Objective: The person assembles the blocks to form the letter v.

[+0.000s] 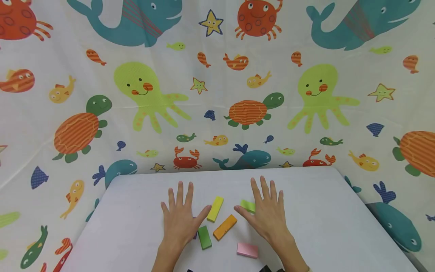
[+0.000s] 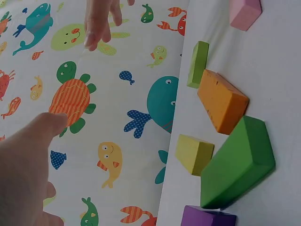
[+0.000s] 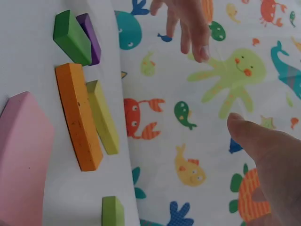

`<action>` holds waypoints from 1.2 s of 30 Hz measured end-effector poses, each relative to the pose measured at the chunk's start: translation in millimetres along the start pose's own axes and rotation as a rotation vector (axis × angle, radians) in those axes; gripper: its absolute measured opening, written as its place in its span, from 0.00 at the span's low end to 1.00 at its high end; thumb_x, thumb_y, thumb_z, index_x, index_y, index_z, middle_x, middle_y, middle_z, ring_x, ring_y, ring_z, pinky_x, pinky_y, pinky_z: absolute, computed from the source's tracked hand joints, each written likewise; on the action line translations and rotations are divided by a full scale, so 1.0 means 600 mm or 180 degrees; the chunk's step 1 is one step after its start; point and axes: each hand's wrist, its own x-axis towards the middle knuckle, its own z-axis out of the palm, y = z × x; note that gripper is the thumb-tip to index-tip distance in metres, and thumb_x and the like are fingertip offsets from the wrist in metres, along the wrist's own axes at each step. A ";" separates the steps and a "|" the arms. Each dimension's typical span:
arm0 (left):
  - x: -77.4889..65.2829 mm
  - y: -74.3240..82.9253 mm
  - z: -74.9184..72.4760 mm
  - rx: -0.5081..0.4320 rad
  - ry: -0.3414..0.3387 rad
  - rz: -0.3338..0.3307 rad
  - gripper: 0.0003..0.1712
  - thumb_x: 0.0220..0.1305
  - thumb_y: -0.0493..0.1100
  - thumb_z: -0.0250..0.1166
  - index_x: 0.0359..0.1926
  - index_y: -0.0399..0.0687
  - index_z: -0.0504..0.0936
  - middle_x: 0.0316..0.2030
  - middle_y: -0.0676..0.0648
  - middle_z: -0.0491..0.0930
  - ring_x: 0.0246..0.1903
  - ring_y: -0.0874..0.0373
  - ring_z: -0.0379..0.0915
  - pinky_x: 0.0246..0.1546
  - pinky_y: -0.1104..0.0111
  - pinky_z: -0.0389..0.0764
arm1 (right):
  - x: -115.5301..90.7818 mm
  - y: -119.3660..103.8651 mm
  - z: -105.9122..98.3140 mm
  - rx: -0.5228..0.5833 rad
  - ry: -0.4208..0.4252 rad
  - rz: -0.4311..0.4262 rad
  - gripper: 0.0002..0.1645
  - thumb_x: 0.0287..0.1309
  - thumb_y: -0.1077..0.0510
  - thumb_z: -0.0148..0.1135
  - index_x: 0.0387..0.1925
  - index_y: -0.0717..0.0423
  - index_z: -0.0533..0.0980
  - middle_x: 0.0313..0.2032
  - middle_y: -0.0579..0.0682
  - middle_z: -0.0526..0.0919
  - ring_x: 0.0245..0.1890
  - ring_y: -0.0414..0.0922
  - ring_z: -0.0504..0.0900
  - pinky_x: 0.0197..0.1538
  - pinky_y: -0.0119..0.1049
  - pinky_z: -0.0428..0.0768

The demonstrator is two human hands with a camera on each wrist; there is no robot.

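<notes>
My left hand (image 1: 181, 219) and right hand (image 1: 270, 211) are held out over the white table with fingers spread, and neither holds anything. Between them lie a yellow block (image 1: 215, 209), an orange block (image 1: 225, 227) and a green block (image 1: 204, 237). A purple block (image 2: 207, 216) lies beside the green one; in the head view my left hand mostly hides it. The light green block (image 1: 247, 206) is partly covered by my right thumb in that view. Nearer to me is a pink block (image 1: 247, 250).
The white table (image 1: 136, 211) has its far edge against a hanging cloth (image 1: 210, 105) printed with sea animals. The cloth also shows along both sides of the table. Dark objects (image 1: 266, 269) poke in at the bottom edge of the head view.
</notes>
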 end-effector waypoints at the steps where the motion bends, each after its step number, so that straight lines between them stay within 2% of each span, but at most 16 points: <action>1: -0.001 -0.001 0.001 0.0004 -0.0017 -0.0011 0.57 0.60 0.78 0.54 0.80 0.57 0.48 0.80 0.40 0.41 0.77 0.30 0.36 0.66 0.27 0.47 | 0.000 0.001 0.001 0.0001 0.0001 0.0000 0.62 0.52 0.17 0.54 0.79 0.45 0.53 0.79 0.58 0.51 0.77 0.66 0.51 0.70 0.72 0.54; 9: -0.007 -0.015 0.001 -0.0004 -0.0135 -0.0024 0.57 0.59 0.79 0.54 0.80 0.57 0.48 0.80 0.39 0.40 0.77 0.29 0.37 0.64 0.26 0.46 | -0.004 0.007 0.009 0.0134 0.0110 0.0004 0.60 0.53 0.20 0.56 0.78 0.47 0.55 0.77 0.59 0.55 0.75 0.65 0.56 0.69 0.68 0.61; 17: -0.013 -0.025 0.006 -0.0073 -0.0150 0.0006 0.57 0.60 0.80 0.51 0.80 0.58 0.48 0.80 0.39 0.44 0.76 0.30 0.43 0.64 0.26 0.49 | -0.006 0.012 0.019 0.0230 0.0322 -0.0082 0.58 0.53 0.23 0.60 0.76 0.50 0.59 0.74 0.60 0.61 0.72 0.65 0.62 0.68 0.64 0.66; 23: -0.015 -0.027 0.011 -0.0171 -0.0107 0.0019 0.56 0.60 0.79 0.53 0.80 0.58 0.49 0.79 0.39 0.47 0.75 0.31 0.50 0.65 0.27 0.52 | -0.005 0.014 0.022 0.0314 0.0476 -0.0193 0.57 0.53 0.25 0.63 0.75 0.52 0.61 0.73 0.61 0.64 0.70 0.65 0.65 0.67 0.63 0.69; 29: -0.013 -0.024 0.017 -0.0225 0.0007 0.0079 0.55 0.60 0.77 0.56 0.79 0.58 0.51 0.78 0.40 0.52 0.72 0.33 0.55 0.64 0.28 0.56 | -0.002 0.011 0.028 0.0307 0.0391 -0.0161 0.56 0.53 0.26 0.63 0.75 0.51 0.61 0.73 0.60 0.64 0.70 0.64 0.65 0.67 0.63 0.68; 36: -0.012 -0.021 0.025 -0.0167 -0.0083 0.0077 0.54 0.60 0.75 0.59 0.79 0.58 0.53 0.77 0.39 0.55 0.71 0.34 0.58 0.64 0.29 0.57 | -0.003 0.008 0.042 0.0336 0.0294 -0.0146 0.55 0.55 0.25 0.61 0.75 0.50 0.62 0.73 0.58 0.63 0.71 0.62 0.64 0.67 0.63 0.68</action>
